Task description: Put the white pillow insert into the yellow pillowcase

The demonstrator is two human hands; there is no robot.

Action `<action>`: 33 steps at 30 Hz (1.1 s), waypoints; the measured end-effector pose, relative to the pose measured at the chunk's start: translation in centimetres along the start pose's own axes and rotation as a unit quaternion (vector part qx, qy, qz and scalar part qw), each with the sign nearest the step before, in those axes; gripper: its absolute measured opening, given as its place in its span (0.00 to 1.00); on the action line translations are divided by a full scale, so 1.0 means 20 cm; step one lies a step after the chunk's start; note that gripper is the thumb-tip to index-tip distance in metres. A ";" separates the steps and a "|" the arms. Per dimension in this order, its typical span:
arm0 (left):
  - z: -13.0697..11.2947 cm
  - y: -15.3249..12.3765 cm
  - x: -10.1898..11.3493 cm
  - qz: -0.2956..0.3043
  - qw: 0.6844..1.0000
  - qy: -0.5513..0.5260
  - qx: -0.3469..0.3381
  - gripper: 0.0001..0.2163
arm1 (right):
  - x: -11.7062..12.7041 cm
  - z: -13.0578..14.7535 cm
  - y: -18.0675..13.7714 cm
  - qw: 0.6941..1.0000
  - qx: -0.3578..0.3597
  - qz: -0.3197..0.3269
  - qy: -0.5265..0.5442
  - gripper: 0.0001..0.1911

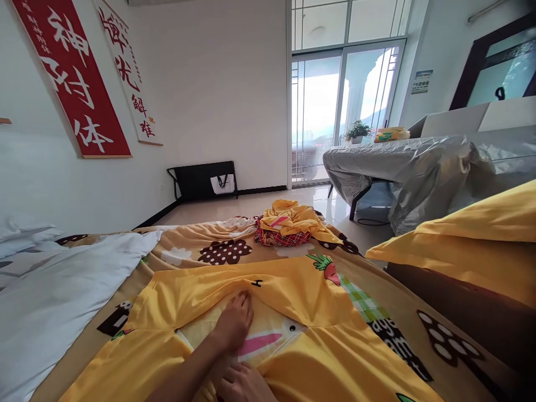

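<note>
Your left hand [237,321] rests on the yellow fabric [326,357], your right hand [245,382] nearer you; cannot tell whether either grip clamps cloth.

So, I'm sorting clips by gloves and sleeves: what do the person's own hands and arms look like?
The left hand and right hand are ungloved, with no rings that I can make out. The left forearm is bare to the picture's edge, no sleeve or watch showing. The right forearm is cut off.
</note>
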State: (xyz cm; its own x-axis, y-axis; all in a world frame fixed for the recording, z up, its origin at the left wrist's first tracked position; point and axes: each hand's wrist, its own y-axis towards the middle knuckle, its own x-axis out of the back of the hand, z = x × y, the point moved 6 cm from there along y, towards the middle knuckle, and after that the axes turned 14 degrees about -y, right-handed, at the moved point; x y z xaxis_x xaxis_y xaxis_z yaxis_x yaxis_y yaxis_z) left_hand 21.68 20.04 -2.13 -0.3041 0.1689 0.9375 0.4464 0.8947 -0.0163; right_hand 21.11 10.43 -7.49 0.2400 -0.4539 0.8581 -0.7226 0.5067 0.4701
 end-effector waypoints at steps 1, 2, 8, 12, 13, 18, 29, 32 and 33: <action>0.05 0.03 0.00 -0.011 1.000 -0.006 0.022 0.26 | -0.01 0.00 0.00 1.000 -0.001 -0.001 -0.007 0.19; 0.10 0.05 0.01 -0.021 0.999 -0.011 0.039 0.26 | -0.02 0.00 0.00 1.000 -0.001 0.001 -0.015 0.19; 0.25 -0.01 0.06 -0.014 0.997 0.013 0.070 0.28 | 0.02 0.00 0.02 0.999 0.012 0.037 -0.010 0.17; 0.16 -0.11 0.07 0.007 0.992 0.092 0.084 0.25 | 0.05 -0.01 0.01 0.998 0.001 0.066 0.001 0.16; 0.13 -0.13 0.08 0.004 0.991 0.101 0.091 0.24 | 0.05 -0.01 0.01 0.998 -0.001 0.068 0.005 0.16; -0.04 -0.11 0.03 0.013 0.997 0.078 0.023 0.22 | 0.04 -0.01 0.01 0.998 0.001 0.061 0.030 0.16; 0.15 -0.27 0.15 0.029 0.992 -0.120 0.004 0.23 | 0.08 -0.03 -0.04 0.987 -0.039 0.125 0.097 0.07; 0.27 -0.53 0.28 -0.003 0.983 -0.183 0.006 0.19 | 0.11 -0.04 -0.05 0.981 -0.054 0.139 0.121 0.05; 0.35 -0.62 0.36 -0.043 0.983 -0.174 0.038 0.19 | 0.11 -0.04 -0.05 0.980 -0.057 0.143 0.129 0.05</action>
State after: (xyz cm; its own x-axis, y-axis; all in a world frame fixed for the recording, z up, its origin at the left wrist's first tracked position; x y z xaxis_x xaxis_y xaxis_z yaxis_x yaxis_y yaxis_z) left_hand 7.99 13.01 2.29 -0.6144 0.2102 0.7605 0.3457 0.9381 0.0200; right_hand 22.99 9.54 -5.92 0.2051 -0.0891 0.9747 -0.7101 0.6718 0.2109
